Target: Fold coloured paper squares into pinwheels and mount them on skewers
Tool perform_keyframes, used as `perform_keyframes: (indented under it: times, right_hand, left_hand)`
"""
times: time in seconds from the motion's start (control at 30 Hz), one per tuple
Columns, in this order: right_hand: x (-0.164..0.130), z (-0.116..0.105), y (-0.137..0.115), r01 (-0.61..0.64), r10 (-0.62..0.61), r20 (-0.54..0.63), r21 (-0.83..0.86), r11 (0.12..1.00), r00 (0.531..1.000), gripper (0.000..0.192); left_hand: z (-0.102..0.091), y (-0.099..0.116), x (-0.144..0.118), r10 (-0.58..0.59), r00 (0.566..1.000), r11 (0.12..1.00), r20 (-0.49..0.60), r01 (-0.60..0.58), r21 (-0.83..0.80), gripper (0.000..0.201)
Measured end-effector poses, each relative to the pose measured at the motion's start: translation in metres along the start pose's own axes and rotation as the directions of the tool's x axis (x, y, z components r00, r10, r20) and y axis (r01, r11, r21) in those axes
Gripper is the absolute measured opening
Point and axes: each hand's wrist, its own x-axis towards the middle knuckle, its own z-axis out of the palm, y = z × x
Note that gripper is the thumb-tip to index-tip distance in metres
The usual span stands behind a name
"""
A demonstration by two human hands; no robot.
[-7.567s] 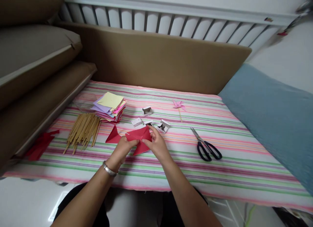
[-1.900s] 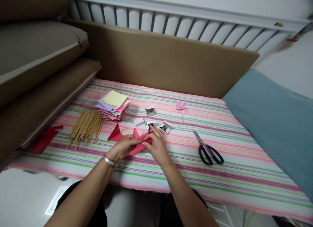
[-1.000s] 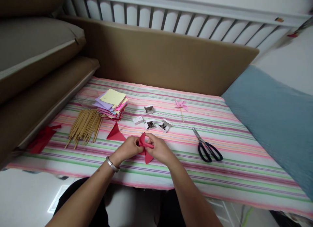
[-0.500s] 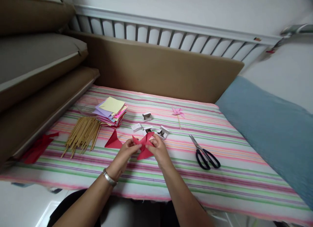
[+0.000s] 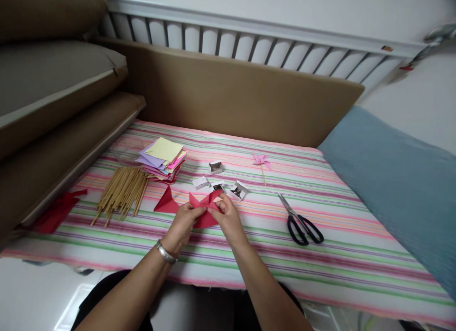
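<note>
Red paper [image 5: 204, 208], cut and partly folded, is being held just above the striped bedcover [image 5: 320, 255], pinched at its middle between both hands. It is gripped by the left hand [image 5: 183, 224] from below and to the left, thumb and fingertips closed on the lower flap, while the upper corner near the centre is nipped by the right hand [image 5: 228, 217]; neither hand is free, both are closed on the sheet. Pointed flaps are seen sticking out to the left and upward, one tip resting close to the cloth. Judged from its look, the sheet is light and thin, stiff enough to hold a crease yet easily bent or torn at the cuts, so it is best taken near the centre where the layers meet, not by the loose tips. Just beyond the hands, small open boxes [image 5: 238, 190] with dark contents are laid out; what they contain cannot be made out. To the left, a bundle of wooden sticks [image 5: 123, 191] lies beside a stack of coloured paper squares [image 5: 162, 156], and red scraps [image 5: 59, 210] are seen at the far left edge. Black-handled scissors [image 5: 301, 222] lie to the right, well apart from the hands, and a small pink pinwheel [image 5: 261, 161] on a stick lies farther back. A silver bracelet [image 5: 166, 252] is worn on the left wrist.
</note>
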Motion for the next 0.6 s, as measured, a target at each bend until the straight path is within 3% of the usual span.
perform_keyframes:
  times: [0.13,0.23,0.33,0.43,0.53,0.6]
  right_hand:
    - [-0.007,-0.010,-0.004,0.121,-0.120,0.016,-0.168,0.978,0.993,0.037]
    - [-0.026,-0.019,-0.011,0.277,-0.268,0.072,-0.331,0.902,0.961,0.029]
    - [-0.056,-0.022,-0.019,0.477,-0.429,0.214,-0.490,0.730,0.877,0.031]
    - [-0.084,-0.014,-0.027,0.599,-0.484,0.367,-0.605,0.525,0.795,0.042]
    - [-0.101,-0.004,-0.034,0.645,-0.549,0.401,-0.667,0.373,0.733,0.041]
    - [-0.107,0.000,-0.039,0.648,-0.610,0.372,-0.689,0.323,0.700,0.032]
  left_hand:
    - [-0.011,0.014,-0.002,-0.003,0.997,0.999,-0.082,-0.001,-0.039,0.015]
    - [-0.021,0.024,-0.013,-0.007,0.986,0.999,-0.169,-0.002,-0.053,0.017]
    - [-0.024,0.032,-0.031,-0.015,0.984,0.999,-0.179,0.005,-0.054,0.016]
    - [-0.019,0.038,-0.054,0.007,0.991,0.999,-0.133,-0.013,-0.043,0.016]
    - [-0.009,0.043,-0.076,0.034,0.995,0.999,-0.090,-0.036,-0.011,0.019]
    - [-0.002,0.046,-0.087,0.059,0.994,0.998,-0.092,-0.057,0.026,0.019]
